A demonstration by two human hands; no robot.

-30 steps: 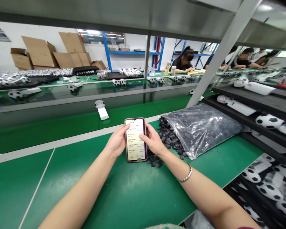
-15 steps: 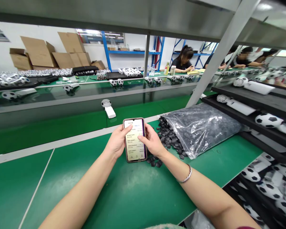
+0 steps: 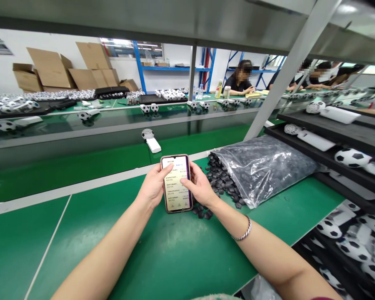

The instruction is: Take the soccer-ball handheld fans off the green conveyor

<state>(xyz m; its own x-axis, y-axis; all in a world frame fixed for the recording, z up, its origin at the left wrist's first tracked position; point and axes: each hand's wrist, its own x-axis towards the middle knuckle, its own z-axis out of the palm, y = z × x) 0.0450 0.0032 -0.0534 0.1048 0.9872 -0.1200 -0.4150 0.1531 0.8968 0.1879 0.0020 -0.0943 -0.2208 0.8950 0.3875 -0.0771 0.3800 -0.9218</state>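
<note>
A smartphone stands upright between my hands, its lit screen showing a list of numbers. My left hand is closed round its left edge, thumb over the upper screen. My right hand grips the right edge, its thumb lying over the middle of the screen. The fingers behind the phone are hidden. Right of the phone, black pentagon-shaped pieces spill from a clear plastic bag onto the green table; a few lie just under my right hand.
Beyond the table a green belt carries a white device with a football-patterned head. Several more sit on a farther belt. Black trays of such devices stack at the right. A slanted post rises there. Co-workers sit across.
The device on the near belt has shifted right, while those on the far belt have slid slightly left. Both my hands and the phone stay almost still. A co-worker's head has lifted slightly.
</note>
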